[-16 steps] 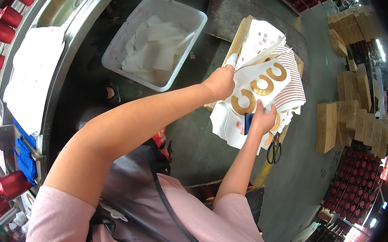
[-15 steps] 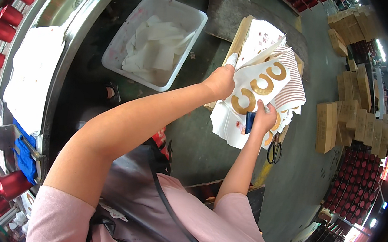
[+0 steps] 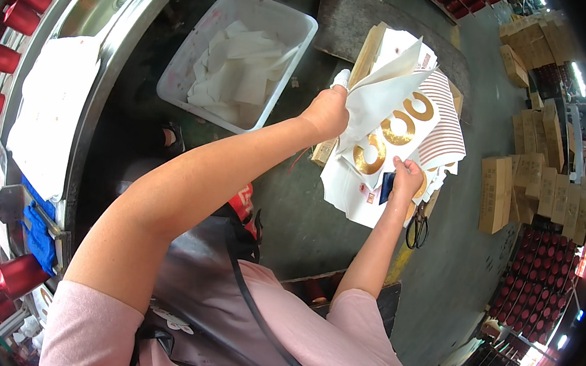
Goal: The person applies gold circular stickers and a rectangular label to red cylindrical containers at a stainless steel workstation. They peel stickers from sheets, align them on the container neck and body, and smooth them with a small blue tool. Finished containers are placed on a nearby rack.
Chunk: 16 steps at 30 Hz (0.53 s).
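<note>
A pile of white printed sheets (image 3: 352,192), several with gold curved shapes and brown stripes, lies to the front right. My left hand (image 3: 326,112) is closed on the left edge of a paper sheet (image 3: 378,106), which is lifted and curls to show its plain white back. White wrapping covers one finger of that hand. On the pile's near right side, my right hand (image 3: 406,181) is closed, fingertips pinched together against the sheet with gold shapes (image 3: 405,127). A small dark blue flat piece (image 3: 386,190) sticks out from under this hand; its kind is unclear.
Black-handled scissors (image 3: 417,231) hang beside the pile's near right edge. A translucent bin (image 3: 162,86) with white paper scraps stands left of it. A metal counter (image 3: 113,39) with red cups runs along the left; cartons (image 3: 495,195) are stacked at the right.
The sheet in my left hand has been peeled further up and left, showing more of its white back. My right hand has shifted slightly right with the blue piece.
</note>
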Tool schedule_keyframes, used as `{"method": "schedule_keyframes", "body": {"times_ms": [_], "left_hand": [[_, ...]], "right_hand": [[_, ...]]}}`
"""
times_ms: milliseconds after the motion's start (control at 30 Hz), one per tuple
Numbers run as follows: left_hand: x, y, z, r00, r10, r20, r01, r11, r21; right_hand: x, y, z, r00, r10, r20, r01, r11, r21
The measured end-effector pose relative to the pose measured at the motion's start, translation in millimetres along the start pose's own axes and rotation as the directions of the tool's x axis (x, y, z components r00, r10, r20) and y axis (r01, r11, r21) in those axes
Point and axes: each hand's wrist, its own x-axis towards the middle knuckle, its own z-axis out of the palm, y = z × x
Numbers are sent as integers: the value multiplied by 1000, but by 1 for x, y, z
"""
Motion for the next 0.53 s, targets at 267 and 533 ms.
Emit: {"method": "schedule_keyframes", "body": {"times_ms": [267,533], "left_hand": [[13,-18,-19,991,48,-121,-55,997,-54],[5,-11,-44,991,86,-102,-87,996,-9]], "right_hand": [[18,32,-2,990,65,-123,-55,995,81],[30,43,-9,997,-51,-51,15,843,-537]]}}
